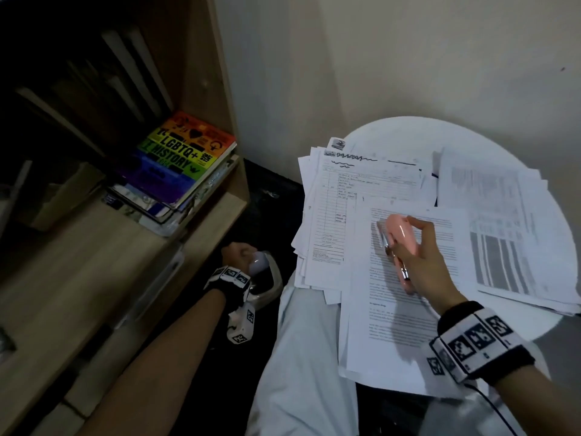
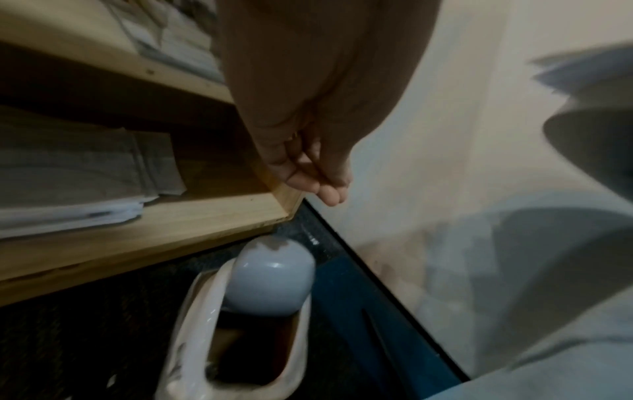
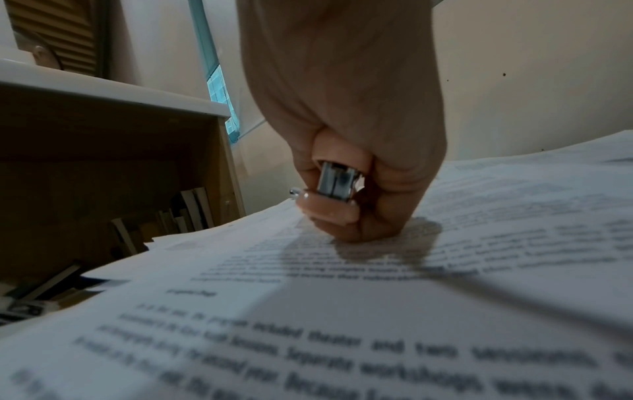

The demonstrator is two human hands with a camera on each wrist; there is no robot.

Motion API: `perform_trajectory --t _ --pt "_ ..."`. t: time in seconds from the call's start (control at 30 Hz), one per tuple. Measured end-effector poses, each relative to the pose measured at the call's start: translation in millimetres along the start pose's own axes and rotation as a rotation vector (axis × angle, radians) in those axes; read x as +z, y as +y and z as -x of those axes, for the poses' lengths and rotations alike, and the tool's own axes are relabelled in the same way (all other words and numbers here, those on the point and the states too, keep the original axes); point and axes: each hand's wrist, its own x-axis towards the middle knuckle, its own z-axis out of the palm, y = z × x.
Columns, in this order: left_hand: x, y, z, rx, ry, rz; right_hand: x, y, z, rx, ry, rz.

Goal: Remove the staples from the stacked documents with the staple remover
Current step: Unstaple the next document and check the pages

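Note:
The pink staple remover [image 1: 398, 235] with metal parts [image 3: 337, 182] is gripped in my right hand [image 1: 412, 243], fingers curled round it. The hand's lower edge rests on the top printed sheet [image 1: 393, 325] of the stacked documents, near the upper left of its text. More loose document piles lie to the left [image 1: 327, 215] and right [image 1: 503, 209] on the round white table [image 1: 393, 133]. No staple shows in any view. My left hand [image 1: 237, 251] hangs low beside the wooden shelf, away from the papers; its fingers [image 2: 318, 184] are loosely curled and hold nothing.
A wooden bookshelf [image 1: 125, 262] stands at the left with a rainbow-covered book [image 1: 182, 158] on a pile. On the dark floor below my left hand sits a beige shoe-like object [image 2: 192, 338] with a pale round ball [image 2: 270, 281]. A lap in pale clothing [image 1: 301, 357] lies under the papers' near edge.

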Motion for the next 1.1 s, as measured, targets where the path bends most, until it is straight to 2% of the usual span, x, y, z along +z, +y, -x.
perform_trajectory --t 0.07,0.13,0.27,0.33,0.4,0.43,0.5,0.57,0.67,0.77,0.83,0.9,1.1 --pt "-10 21 10 0.012 0.052 0.119 -1 1 -1 -0.001 0.0 -0.031" --pt "-20 50 21 0.097 0.122 0.155 -6 2 -1 0.007 0.01 -0.078" --pt "-38 118 56 0.469 0.303 -0.006 -24 2 10 0.045 0.057 -0.138" --pt "-33 150 78 0.633 0.276 0.01 -38 9 18 0.047 0.083 -0.171" --pt "-13 173 97 0.709 0.149 -0.02 -53 20 25 0.061 0.101 -0.172" --pt "0 180 105 0.705 0.057 -0.06 -59 27 27 0.074 0.111 -0.163" --pt "29 188 119 0.586 -0.136 -0.198 -69 38 32 0.112 0.129 -0.155" --pt "50 192 130 0.445 -0.218 -0.365 -74 46 35 0.157 0.135 -0.175" --pt "66 197 142 0.379 -0.14 -0.469 -78 48 35 0.175 0.101 -0.21" --pt "74 202 149 0.312 -0.097 -0.437 -80 50 35 0.181 0.079 -0.188" --pt "74 206 152 0.212 -0.082 -0.373 -80 51 33 0.179 0.074 -0.182" --pt "75 213 153 0.124 -0.077 -0.313 -80 51 33 0.173 0.068 -0.188" --pt "74 223 148 0.013 -0.139 -0.344 -80 52 31 0.167 0.051 -0.188"
